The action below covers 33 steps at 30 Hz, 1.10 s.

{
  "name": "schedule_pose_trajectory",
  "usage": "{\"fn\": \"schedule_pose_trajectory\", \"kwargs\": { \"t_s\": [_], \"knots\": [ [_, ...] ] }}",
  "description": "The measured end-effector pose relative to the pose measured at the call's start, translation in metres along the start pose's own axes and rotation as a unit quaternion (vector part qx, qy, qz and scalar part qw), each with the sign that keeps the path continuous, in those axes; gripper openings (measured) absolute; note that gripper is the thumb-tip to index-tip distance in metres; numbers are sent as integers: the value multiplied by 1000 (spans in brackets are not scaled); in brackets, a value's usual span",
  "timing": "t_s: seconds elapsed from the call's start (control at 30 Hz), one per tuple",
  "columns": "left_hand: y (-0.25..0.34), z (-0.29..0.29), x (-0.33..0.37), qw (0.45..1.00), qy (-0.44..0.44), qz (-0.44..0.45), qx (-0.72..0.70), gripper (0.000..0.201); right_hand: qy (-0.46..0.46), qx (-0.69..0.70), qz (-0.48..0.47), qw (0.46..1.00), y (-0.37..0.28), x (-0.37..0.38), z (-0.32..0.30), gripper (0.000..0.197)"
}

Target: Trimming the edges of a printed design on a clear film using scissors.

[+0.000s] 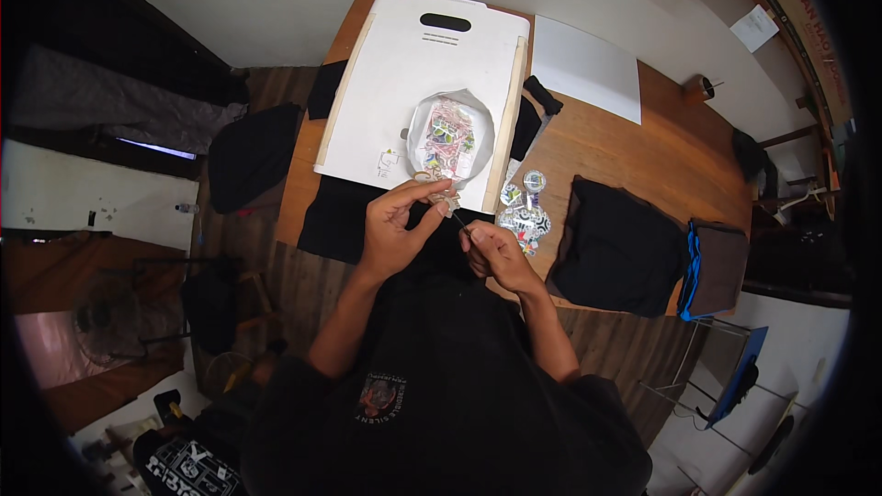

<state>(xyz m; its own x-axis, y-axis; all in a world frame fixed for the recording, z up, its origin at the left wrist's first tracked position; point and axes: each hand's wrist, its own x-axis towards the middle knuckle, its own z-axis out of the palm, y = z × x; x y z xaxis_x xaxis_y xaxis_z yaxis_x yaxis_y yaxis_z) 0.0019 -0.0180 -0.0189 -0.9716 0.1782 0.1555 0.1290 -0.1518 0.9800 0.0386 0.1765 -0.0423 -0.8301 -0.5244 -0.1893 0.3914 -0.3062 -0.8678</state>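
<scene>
Both hands meet in front of the near edge of a white board [386,64]. My left hand [400,225] is closed, pinching a small pale, partly see-through piece [445,197] between thumb and fingers. Against that piece points a thin dark tool [462,221], gripped by my right hand [496,255]; its exact kind is too small to make out. Just beyond the fingers, a round whitish container [489,129] rests on the board, filled with colourful printed scraps [450,133]. Black cloth [335,216] sticks out from under the board.
Patterned stickers or scraps [524,219] lie right of the board on the wooden table [597,142]. Folded black cloth [625,243] and a dark brown and blue stack [717,266] lie farther right. A white sheet [585,64] and a cup [698,89] are at the back.
</scene>
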Motion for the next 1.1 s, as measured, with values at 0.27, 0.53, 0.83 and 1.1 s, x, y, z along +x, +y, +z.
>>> {"fn": "schedule_pose_trajectory", "kwargs": {
  "t_s": [0.27, 0.53, 0.83, 1.1],
  "knots": [
    [1, 0, -2, 1000, 0, -1, -4, 34, -3, -5, -6, 1000, 8, 0, -2, 35],
    [1, 0, -3, 1000, -1, 3, -2, 34, 1, -8, -8, 1000, 8, 0, 1, 35],
    [-1, 1, -4, 1000, 10, -4, 1, 34, -1, 20, -40, 999, 15, 5, 2, 34],
    [0, 3, -3, 1000, 31, -4, -5, 34, 15, 50, -44, 998, 22, 7, 6, 34]
  ]
}}
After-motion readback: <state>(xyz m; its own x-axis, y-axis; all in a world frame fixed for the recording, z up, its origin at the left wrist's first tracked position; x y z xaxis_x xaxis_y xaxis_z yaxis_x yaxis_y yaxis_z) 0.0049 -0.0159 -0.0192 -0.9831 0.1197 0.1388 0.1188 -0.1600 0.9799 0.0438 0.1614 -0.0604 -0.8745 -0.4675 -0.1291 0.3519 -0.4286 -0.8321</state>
